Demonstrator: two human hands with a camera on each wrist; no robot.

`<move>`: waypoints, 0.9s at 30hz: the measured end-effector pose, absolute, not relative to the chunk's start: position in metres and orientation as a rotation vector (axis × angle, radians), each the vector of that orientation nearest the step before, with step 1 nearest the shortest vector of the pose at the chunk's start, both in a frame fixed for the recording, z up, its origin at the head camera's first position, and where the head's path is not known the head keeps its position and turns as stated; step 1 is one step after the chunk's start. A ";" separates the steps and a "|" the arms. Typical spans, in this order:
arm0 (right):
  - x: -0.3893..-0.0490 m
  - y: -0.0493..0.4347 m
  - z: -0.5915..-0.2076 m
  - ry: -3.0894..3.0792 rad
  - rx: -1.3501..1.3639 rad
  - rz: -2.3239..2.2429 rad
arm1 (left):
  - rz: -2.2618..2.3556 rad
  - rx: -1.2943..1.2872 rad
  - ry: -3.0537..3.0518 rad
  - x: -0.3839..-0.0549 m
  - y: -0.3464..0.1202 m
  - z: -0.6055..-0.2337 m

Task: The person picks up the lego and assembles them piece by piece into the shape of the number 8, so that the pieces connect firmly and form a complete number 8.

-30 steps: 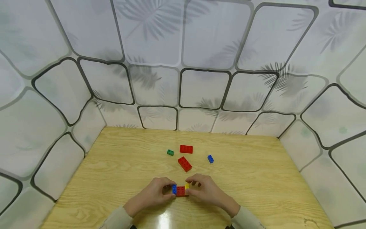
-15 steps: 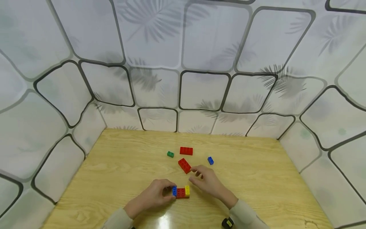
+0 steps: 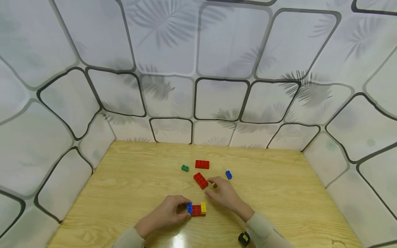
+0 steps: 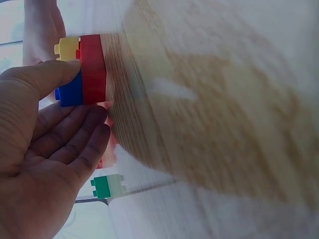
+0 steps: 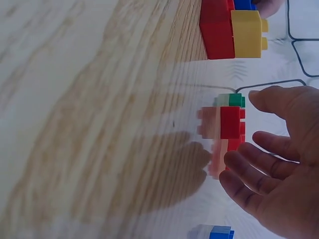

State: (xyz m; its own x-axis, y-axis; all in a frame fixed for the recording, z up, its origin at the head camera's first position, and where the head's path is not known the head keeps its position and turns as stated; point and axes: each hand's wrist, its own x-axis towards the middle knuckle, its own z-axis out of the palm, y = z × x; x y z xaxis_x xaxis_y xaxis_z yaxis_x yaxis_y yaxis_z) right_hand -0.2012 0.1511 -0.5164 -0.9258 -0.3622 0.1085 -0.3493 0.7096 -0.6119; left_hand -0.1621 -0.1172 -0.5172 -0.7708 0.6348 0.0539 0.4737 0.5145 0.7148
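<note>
My left hand [image 3: 169, 212] pinches the blue brick [image 4: 71, 91] at the left end of a small stack, thumb on the near side and fingers beyond. That blue brick and a yellow brick [image 3: 203, 208] sit on opposite ends of a red brick [image 3: 196, 210], with bare red studs between them. The right hand [image 3: 225, 194] hovers over the table, fingers loosely bent and holding nothing. Its fingertips are close to a slanted loose red brick [image 3: 201, 181]; in the right wrist view a gap shows between the hand and the red brick [image 5: 230, 122].
Behind lie another red brick [image 3: 202, 164], a green brick [image 3: 185, 168] and, to the right, a loose blue brick [image 3: 228, 175]. The wooden table [image 3: 279, 193] ends at patterned cloth walls [image 3: 217, 100]. A dark wrist device [image 3: 244, 238] shows at the right sleeve.
My right hand has let go of the yellow brick and moved forward to the slanted red brick. The left hand keeps its hold on the stack.
</note>
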 end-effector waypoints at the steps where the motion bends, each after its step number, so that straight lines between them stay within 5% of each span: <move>1: -0.202 0.151 -0.517 2.884 -0.595 -1.022 | 1.101 0.940 2.539 -0.162 -0.117 -0.517; 27: -0.212 0.142 -0.522 2.910 -0.572 -0.930 | 1.087 0.919 2.551 -0.161 -0.116 -0.519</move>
